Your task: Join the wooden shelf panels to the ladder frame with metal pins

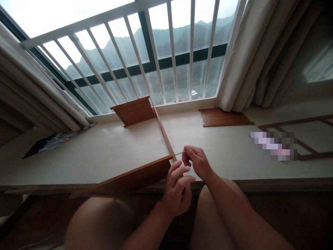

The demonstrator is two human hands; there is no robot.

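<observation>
My right hand pinches a thin metal rod, which looks like a hex key. Its far tip meets the wooden rail close to the corner joint. Just below that, my left hand has its fingers loosely bent and apart; one fingertip is at the rail's near end, though contact is hard to tell. A brown wooden panel joins the rail at this corner and slants down to the left over my leg. At the rail's far end, a second panel stands by the window.
Everything rests on a pale window ledge. A loose wooden panel and a wooden frame lie to the right, near a pixelated object. White railings and curtains border the ledge. Crumpled cloth lies left.
</observation>
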